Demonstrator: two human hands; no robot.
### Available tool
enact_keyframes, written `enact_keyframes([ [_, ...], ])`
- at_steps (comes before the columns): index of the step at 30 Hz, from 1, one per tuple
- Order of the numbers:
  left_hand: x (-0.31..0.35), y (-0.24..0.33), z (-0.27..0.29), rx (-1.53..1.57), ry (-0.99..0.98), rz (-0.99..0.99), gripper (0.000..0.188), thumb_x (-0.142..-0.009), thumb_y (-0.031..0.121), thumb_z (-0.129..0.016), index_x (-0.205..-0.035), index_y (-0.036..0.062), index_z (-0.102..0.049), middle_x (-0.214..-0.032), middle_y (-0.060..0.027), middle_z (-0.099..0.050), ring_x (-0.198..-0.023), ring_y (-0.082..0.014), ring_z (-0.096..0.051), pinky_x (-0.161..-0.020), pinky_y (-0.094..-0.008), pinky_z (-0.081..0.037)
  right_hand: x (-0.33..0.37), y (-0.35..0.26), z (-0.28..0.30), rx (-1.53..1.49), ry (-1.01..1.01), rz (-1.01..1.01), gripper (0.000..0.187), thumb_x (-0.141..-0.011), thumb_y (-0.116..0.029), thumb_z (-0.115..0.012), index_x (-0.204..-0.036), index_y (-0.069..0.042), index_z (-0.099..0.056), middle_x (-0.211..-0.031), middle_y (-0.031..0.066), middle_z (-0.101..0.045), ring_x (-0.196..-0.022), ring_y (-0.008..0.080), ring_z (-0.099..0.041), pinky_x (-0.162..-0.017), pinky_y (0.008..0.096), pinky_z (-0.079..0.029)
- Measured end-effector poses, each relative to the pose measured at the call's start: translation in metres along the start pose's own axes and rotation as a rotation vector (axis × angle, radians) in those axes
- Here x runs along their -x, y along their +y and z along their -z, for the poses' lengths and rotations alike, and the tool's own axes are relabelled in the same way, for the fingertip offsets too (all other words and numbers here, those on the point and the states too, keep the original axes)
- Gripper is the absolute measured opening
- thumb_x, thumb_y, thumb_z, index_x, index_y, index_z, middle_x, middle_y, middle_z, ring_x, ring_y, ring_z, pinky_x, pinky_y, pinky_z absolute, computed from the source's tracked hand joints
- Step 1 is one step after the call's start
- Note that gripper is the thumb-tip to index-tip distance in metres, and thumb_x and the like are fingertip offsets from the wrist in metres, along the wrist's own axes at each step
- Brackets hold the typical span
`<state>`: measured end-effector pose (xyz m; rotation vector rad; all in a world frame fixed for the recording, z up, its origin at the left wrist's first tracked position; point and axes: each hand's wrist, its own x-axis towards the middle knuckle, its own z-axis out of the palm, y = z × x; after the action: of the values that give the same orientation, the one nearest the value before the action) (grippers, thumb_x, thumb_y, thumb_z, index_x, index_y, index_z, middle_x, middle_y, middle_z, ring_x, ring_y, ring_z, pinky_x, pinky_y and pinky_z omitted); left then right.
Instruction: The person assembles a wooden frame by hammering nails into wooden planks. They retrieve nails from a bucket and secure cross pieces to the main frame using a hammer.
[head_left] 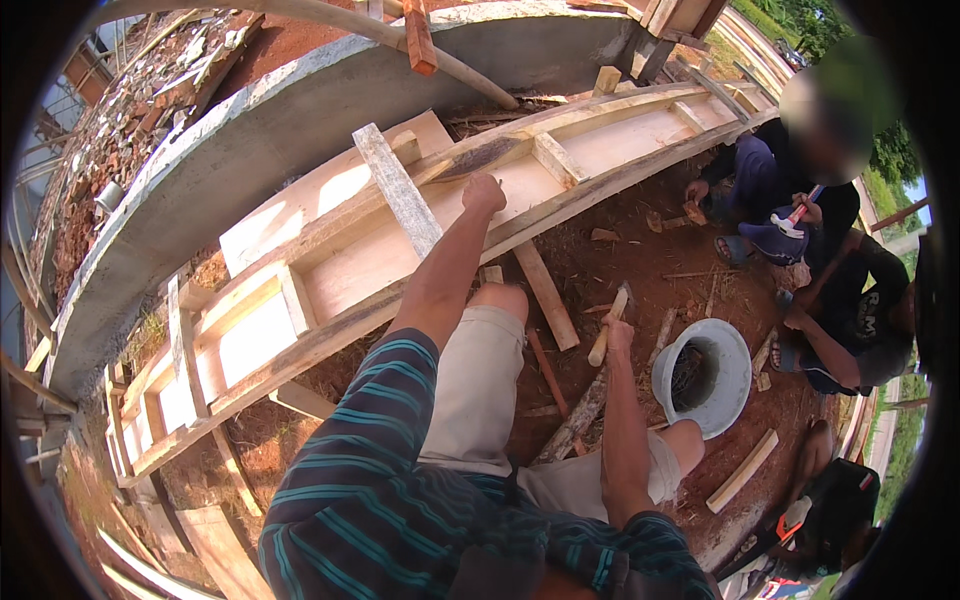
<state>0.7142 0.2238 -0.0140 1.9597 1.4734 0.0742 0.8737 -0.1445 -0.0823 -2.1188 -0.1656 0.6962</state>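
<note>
A long curved formwork [380,290] of pale timber rails, short cross pieces and thin boards runs from the lower left to the upper right. My left hand [484,193] is closed over it, beside a dark-stained patch on the far rail [480,158]. A weathered grey plank [397,190] lies across the rails just left of that hand. Whatever small thing the left fingers pinch is too small to make out. My right hand [618,335] grips a short wooden-handled tool [598,350] above the dirt, left of a grey bucket [735,368]; its head is unclear.
Behind the formwork curves a grey concrete wall [250,125], with rubble [130,150] beyond. Several people crouch at the right; one person's hand holds a claw hammer [790,222]. Offcuts, including a pale wood strip [742,471], lie on the red soil.
</note>
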Motion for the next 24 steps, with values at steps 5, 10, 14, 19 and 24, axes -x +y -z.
enact_keyframes([
  [5, 0.022, 0.008, 0.047, 0.205, -0.146, -0.025, 0.010, -0.082, 0.004, -0.062, -0.080, -0.0055, -0.065, -0.080, -0.0126, -0.068, -0.073, -0.0208, -0.070, -0.064, -0.0334, -0.059, 0.095, -0.050, -0.005, -0.333, 0.035, 0.221, 0.022, -0.082, -0.006, -0.060, -0.099, 0.001, -0.047, -0.076, 0.0094, -0.059, -0.049, 0.0170, -0.060, -0.043, 0.0279, -0.049],
  [10, 0.029, -0.049, 0.103, 0.997, -0.335, -0.045, 0.008, -0.085, 0.006, -0.063, -0.083, -0.0024, -0.064, -0.076, -0.0091, -0.062, -0.064, -0.0175, -0.062, -0.063, -0.0315, -0.056, 0.129, -0.084, -0.022, -0.424, -0.147, 0.334, 0.024, -0.087, -0.003, -0.061, -0.103, 0.001, -0.044, -0.076, 0.0099, -0.058, -0.049, 0.0131, -0.060, -0.040, 0.0267, -0.050],
  [14, 0.049, -0.097, 0.162, 1.019, -0.333, -0.141, 0.018, -0.092, 0.013, -0.061, -0.102, -0.0012, -0.063, -0.088, -0.0078, -0.064, -0.077, -0.0161, -0.064, -0.074, -0.0306, -0.056, 0.141, -0.089, -0.035, -0.366, -0.198, 0.407, 0.025, -0.088, -0.005, -0.061, -0.104, 0.000, -0.044, -0.072, 0.0064, -0.055, -0.046, 0.0105, -0.056, -0.039, 0.0255, -0.047],
  [19, 0.074, -0.132, 0.184, 0.941, -0.017, -0.206, 0.020, -0.094, 0.016, -0.062, -0.101, -0.0017, -0.064, -0.083, -0.0073, -0.066, -0.067, -0.0158, -0.065, -0.065, -0.0279, -0.058, 0.166, -0.095, -0.044, -0.344, -0.344, 0.399, 0.026, -0.087, -0.005, -0.061, -0.106, 0.001, -0.044, -0.075, 0.0070, -0.055, -0.046, 0.0096, -0.055, -0.039, 0.0241, -0.044],
  [24, 0.069, -0.130, 0.167, 0.837, 0.352, -0.304, 0.020, -0.092, 0.011, -0.063, -0.104, -0.0051, -0.062, -0.082, -0.0109, -0.066, -0.065, -0.0170, -0.066, -0.060, -0.0289, -0.058, 0.183, -0.097, -0.039, -0.230, -0.448, 0.353, 0.033, -0.086, -0.005, -0.062, -0.112, 0.002, -0.043, -0.074, 0.0071, -0.056, -0.046, 0.0092, -0.054, -0.040, 0.0238, -0.043],
])
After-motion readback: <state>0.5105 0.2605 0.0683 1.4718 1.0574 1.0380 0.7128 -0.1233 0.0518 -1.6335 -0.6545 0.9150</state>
